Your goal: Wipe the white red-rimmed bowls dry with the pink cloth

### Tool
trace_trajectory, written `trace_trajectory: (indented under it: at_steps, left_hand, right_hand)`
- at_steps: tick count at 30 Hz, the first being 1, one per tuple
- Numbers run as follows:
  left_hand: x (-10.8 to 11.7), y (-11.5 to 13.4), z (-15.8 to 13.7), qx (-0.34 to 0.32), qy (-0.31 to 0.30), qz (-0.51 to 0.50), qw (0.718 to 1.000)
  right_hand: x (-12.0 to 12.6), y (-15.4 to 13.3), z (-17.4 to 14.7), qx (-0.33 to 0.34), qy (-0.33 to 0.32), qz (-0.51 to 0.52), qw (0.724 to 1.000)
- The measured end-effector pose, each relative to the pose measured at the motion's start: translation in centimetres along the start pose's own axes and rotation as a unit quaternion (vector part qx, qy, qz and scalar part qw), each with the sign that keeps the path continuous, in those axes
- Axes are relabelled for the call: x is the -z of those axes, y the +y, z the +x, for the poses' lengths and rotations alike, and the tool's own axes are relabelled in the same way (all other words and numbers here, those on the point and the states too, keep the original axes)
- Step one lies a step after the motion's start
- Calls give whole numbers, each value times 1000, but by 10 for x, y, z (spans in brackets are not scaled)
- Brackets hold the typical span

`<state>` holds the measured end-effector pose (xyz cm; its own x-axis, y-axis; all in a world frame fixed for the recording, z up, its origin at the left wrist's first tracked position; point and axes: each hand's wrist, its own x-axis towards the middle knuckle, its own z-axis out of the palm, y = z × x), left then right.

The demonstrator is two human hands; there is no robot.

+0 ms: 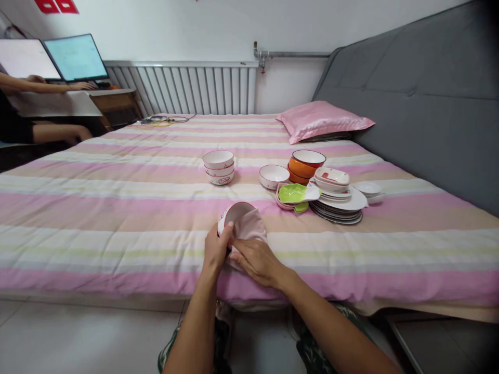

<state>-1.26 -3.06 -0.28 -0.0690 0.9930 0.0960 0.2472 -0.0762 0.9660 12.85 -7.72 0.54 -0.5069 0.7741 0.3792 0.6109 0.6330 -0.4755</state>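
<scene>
Near the bed's front edge, my left hand (217, 245) grips a white bowl (233, 211) with a red rim, thumb over the side. The bowl is tilted with its opening toward me and to the right. A pale pink cloth (251, 226) lies over the bowl's right part and hangs below it. My right hand (255, 258) is closed on the cloth against the bowl; its fingertips are partly hidden. Beyond the hands stands a stack of similar bowls (219, 168), and one more such bowl (274, 177) sits to its right.
Right of centre are orange bowls (301, 167), a green leaf-shaped dish (293, 193), stacked plates (338, 212) and small white dishes (369, 190). A pink pillow (323, 119) lies by the grey headboard (413, 83). Cables (166, 120) lie at the far left. Another person (42, 111) sits at monitors.
</scene>
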Motion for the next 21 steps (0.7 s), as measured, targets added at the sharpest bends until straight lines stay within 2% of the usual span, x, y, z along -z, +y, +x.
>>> trace_trajectory:
  at_steps: [8, 14, 21]
  left_hand:
    - [0, -2, 0, 5, 3, -11, 1000]
    - [0, -3, 1, -4, -15, 5, 1000]
    - [0, -2, 2, 42, -22, -32, 998]
  right_hand:
    - [9, 2, 0, -9, -46, 14, 999]
    - [9, 14, -2, -12, -69, -29, 997]
    - [10, 22, -5, -37, -81, -82, 993]
